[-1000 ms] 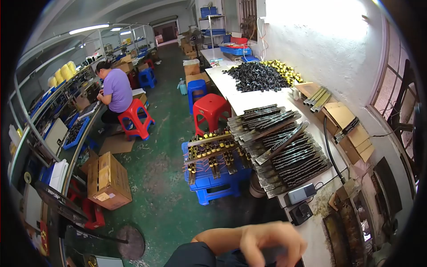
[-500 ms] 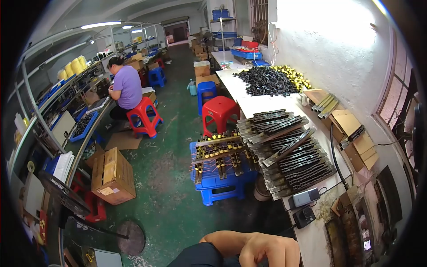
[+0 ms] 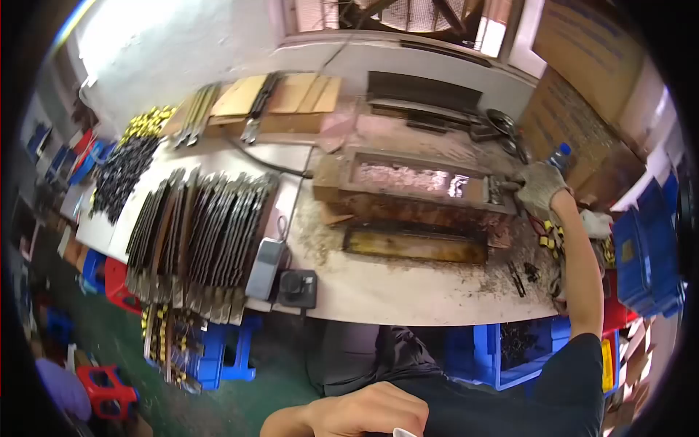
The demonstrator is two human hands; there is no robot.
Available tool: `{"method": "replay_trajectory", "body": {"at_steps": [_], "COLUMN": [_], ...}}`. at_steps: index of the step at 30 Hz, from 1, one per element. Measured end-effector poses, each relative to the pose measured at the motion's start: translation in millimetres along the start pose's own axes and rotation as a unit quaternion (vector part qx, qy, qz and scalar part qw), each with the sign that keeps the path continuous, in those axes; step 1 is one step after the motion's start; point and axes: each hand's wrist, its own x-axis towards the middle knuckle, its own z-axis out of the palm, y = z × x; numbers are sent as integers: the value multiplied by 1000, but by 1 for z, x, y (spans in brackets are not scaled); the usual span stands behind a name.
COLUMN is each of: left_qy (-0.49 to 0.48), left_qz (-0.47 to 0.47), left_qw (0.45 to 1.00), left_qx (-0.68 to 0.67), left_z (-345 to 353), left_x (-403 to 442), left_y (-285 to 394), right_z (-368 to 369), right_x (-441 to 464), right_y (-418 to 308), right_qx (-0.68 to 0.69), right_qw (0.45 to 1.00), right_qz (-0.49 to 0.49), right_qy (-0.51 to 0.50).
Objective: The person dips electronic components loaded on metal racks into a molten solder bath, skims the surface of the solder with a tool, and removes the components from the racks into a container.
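Observation:
My left hand [image 3: 371, 409] is closed in a fist low in front of my lap, and a small white edge of something I cannot make out shows beneath its fingers. My right hand [image 3: 542, 188], in a pale work glove, is stretched out to the right end of a rectangular metal trough [image 3: 415, 200] with shiny silvery contents. Its fingers are curled at a small grey part there, which is too blurred to name. Behind the glove stands a clear bottle with a blue cap [image 3: 563, 149]. A narrow tray with yellow-brown contents [image 3: 415, 246] lies before the trough.
Rows of dark metal strips [image 3: 200, 237] cover the bench's left side, beside a grey power box [image 3: 265, 268] and a black box [image 3: 297, 288]. Black parts [image 3: 124, 178] lie heaped farther left. Blue bins [image 3: 528, 349] and large cartons [image 3: 582, 109] stand at right.
My view has swung from the aisle and seated person to the bench on the right. My gloved right hand and the whole trough have come into view; my left hand stays low and closed.

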Motion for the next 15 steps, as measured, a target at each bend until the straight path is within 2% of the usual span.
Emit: {"method": "replay_trajectory", "body": {"at_steps": [2,5,7,9,10,12,14,15], "left_qy": [-4,-38,-1,-5,-4,-7,-28,-27], "left_qz": [-12,40,-32,-30,-36,-46,35,38], "left_qw": [1000,998,999,999,999,999,999,999], "left_qx": [-4,8,-18,-17,-17,-15,5,13], "left_z": [2,-4,-3,-4,-4,-5,-5,-6], "left_x": [-2,-3,8,14,14,11,2,3], "left_y": [-14,-32,-22,-24,-26,-35,-51,-48], "right_z": [1,-8,-7,-3,4,8,11,14], "right_x": [0,-7,-10,-9,-4,-10,-10,-9], "right_y": [0,-2,-3,4,8,11,19,21], "right_qx": [56,29,-9,21,27,44,52,47], "right_qw": [997,999,1000,999,999,998,996,996], "right_qz": [-45,-39,6,-34,-25,-45,-70,-70], "right_qy": [8,-3,-21,24,-4,8,29,37]}}
